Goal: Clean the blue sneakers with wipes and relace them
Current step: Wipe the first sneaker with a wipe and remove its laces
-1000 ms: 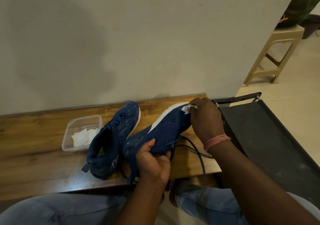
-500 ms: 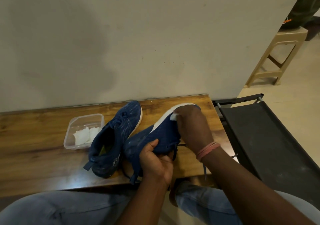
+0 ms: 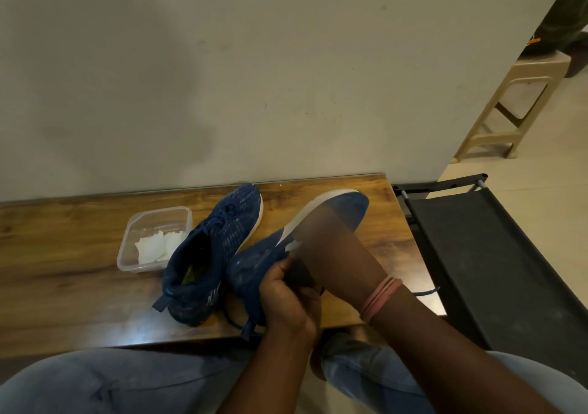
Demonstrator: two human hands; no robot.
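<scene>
Sliding heelward along the tilted sneaker [image 3: 346, 210], the blurred right hand [image 3: 331, 248] presses a wipe [image 3: 294, 245]; its fingers' curl is unclear. Left hand [image 3: 286, 299] grips the heel over the wooden table [image 3: 63, 270], against a plain wall [image 3: 222, 79], cot [image 3: 496, 254] alongside.

1. The room is dim and warm-toned; the wall [image 3: 222, 79] ahead of me looks flat grey-beige with broad soft shadow patches on its left side.
2. A pale glare spot sits on the near edge of the table [image 3: 63, 286], just left of my knees.
3. My right hand [image 3: 331, 248] is smeared by motion blur, half see-through over the sneaker [image 3: 264, 260].
4. My left hand [image 3: 286, 296] is sharper.
5. The floor [image 3: 541, 159] at far right is brighter.
6. Straight edges bow near the frame's borders.
</scene>
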